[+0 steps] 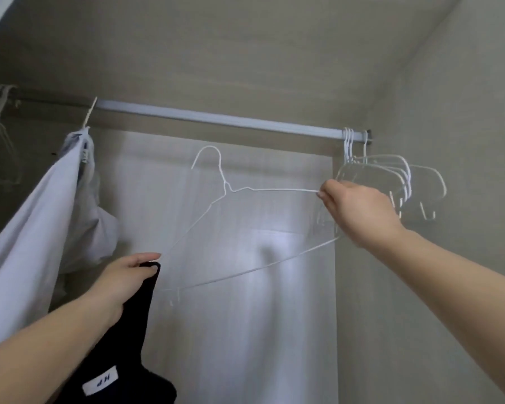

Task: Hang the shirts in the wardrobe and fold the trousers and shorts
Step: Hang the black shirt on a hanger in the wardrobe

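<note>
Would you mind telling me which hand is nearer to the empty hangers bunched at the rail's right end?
Right. The right hand is just beside the empty hangers; the left hand is far down-left.

One readable label, on the dark garment

A white tag (100,380) sewn on the black garment (134,345) carries two dark characters, seen upside down and tilted; they read roughly as "HP". No other text is legible.

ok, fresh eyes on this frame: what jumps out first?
A white wire hanger held mid-air below the wardrobe rail, pinched at its right shoulder by the right hand. Lower left, the left hand grips a black garment with a white label. A pale shirt hangs at the rail's left end, and empty white hangers cluster at its right end.
</note>
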`<state>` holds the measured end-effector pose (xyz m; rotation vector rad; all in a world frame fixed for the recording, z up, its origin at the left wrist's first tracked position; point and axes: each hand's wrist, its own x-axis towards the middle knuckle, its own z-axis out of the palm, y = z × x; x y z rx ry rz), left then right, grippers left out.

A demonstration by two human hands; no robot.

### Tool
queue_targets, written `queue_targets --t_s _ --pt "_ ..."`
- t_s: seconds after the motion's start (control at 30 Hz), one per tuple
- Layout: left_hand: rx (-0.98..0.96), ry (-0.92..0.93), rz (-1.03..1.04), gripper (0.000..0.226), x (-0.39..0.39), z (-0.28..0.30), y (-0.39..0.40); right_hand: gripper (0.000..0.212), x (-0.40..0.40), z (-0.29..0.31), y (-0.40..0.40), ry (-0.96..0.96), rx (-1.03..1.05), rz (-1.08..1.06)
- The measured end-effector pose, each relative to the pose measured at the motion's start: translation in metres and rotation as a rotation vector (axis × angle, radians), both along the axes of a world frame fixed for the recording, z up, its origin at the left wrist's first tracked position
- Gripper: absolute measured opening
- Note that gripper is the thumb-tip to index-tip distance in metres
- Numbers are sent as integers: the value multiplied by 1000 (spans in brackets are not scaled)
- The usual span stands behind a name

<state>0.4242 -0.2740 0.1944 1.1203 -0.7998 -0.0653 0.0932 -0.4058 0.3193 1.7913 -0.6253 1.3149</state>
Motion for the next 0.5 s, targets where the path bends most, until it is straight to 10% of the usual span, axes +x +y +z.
queue_targets --t_s 0.5 --pt "378 -160 233 39 18 -41 48 31 39 -74 -22 89 77 202"
